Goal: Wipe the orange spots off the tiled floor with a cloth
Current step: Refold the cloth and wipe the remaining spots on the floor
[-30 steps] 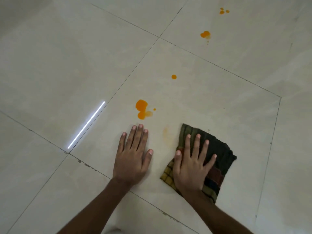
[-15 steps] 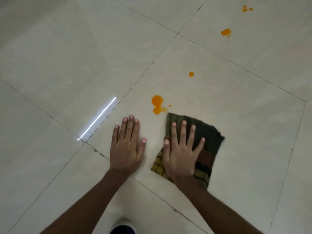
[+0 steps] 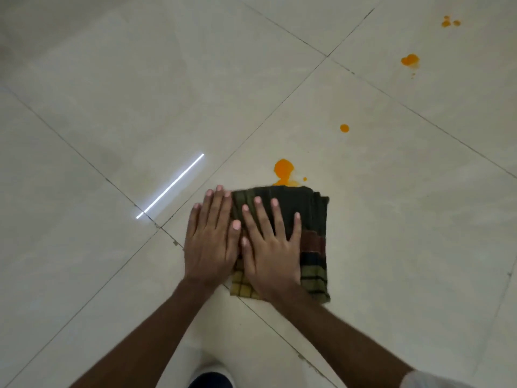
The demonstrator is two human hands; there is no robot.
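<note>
Cloth point(image 3: 310, 219) has slid forward since half a second ago, so its far edge now touches the big orange spot point(image 3: 283, 168). Right hand point(image 3: 272, 247) presses flat on it, grip released. Left hand point(image 3: 211, 242) is flat too, now right beside the cloth on the floor point(image 3: 112, 107).

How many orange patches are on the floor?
4: a big one touching the cloth, a small dot beyond, a blotch farther right, a cluster top right. The cloth may hide more.
</note>
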